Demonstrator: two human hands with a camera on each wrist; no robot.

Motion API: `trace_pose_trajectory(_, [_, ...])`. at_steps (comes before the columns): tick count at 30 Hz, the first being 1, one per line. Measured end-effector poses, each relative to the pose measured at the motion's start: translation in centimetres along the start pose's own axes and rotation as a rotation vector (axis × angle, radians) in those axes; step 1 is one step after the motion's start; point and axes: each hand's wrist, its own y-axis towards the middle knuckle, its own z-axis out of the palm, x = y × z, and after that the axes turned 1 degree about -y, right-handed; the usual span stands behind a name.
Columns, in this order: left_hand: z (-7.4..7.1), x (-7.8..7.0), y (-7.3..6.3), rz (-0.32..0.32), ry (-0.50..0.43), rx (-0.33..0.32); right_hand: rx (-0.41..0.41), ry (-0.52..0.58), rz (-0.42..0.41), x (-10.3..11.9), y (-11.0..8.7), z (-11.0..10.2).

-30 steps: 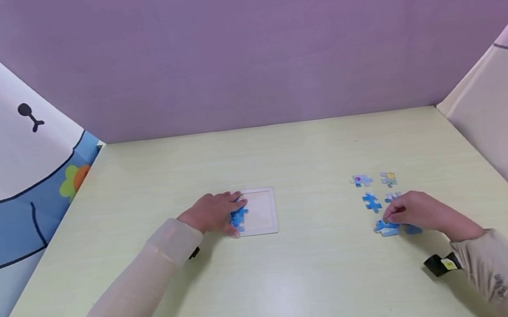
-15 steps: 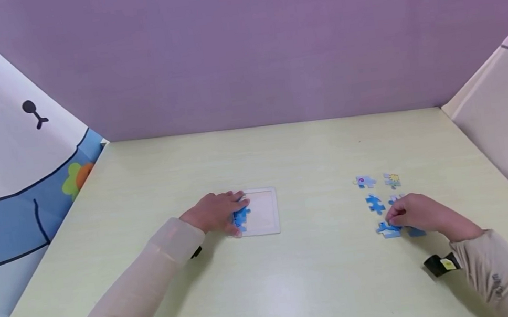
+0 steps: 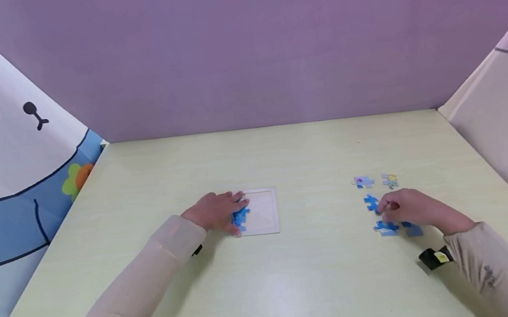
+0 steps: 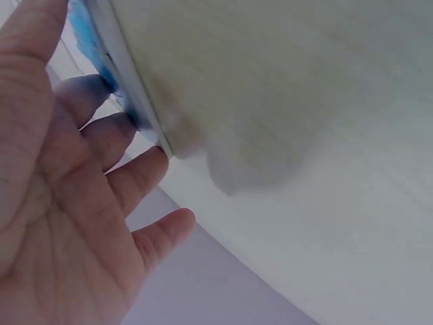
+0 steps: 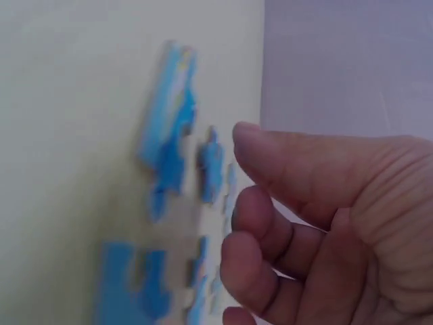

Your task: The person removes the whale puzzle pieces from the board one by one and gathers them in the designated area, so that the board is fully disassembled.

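In the head view my left hand [image 3: 217, 213] lies over the left side of a white square puzzle tray [image 3: 265, 228], fingers spread. Blue jigsaw pieces [image 3: 241, 218] show in the tray beside that hand. The left wrist view has the fingertips at the edge of the tray [image 4: 128, 68]. My right hand [image 3: 410, 208] hovers among loose jigsaw pieces, fingers loosely bent. In the right wrist view its thumb and fingers [image 5: 254, 267] stand slightly apart, and nothing shows between them. A blue piece [image 3: 371, 202] is at the fingertips; another blue piece [image 3: 387, 229] lies just below.
Behind the right hand lie a lilac piece with a spiral [image 3: 363, 182] and a piece with a yellow sun [image 3: 390, 180]. One blue piece [image 3: 413, 230] sits partly under the hand. A purple panel [image 3: 259, 47] rises behind the pale table [image 3: 253, 153].
My right hand has moved slightly away from the body, from the nearest row of pieces towards the middle row, and now covers a middle-row piece. The left hand stays on the tray.
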Motion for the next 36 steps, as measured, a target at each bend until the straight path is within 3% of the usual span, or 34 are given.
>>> trace_pose_trajectory(4, [0.2,-0.1,-0.1,-0.010,0.005,0.012,-0.010,0.017,-0.005,0.8,0.8,-0.4])
trace_pose_trajectory(9, [0.8,-0.3,-0.3,0.011,0.025,-0.017,-0.056,-0.026,-0.069,1.5,1.7,-0.7])
trace_pose_trajectory(14, [0.7,-0.8,-0.7,0.066,0.107,-0.058,-0.081,-0.051,-0.109,2.6,3.0,-0.6])
trace_pose_trajectory(21, [0.8,-1.3,-1.2,0.131,0.233,-0.110,-0.046,-0.085,-0.156,4.7,5.5,0.1])
trace_pose_trajectory(24, [1.1,-1.4,-1.2,0.145,0.215,-0.123,-0.056,-0.127,-0.190,6.1,6.6,0.3])
trace_pose_trajectory(29, [1.5,-1.6,-1.3,0.106,0.137,-0.076,-0.075,-0.188,-0.245,8.5,8.7,0.8])
trace_pose_trajectory(36, [1.4,-1.7,-2.1,0.117,0.099,-0.088,-0.081,-0.228,-0.225,11.6,11.5,2.8])
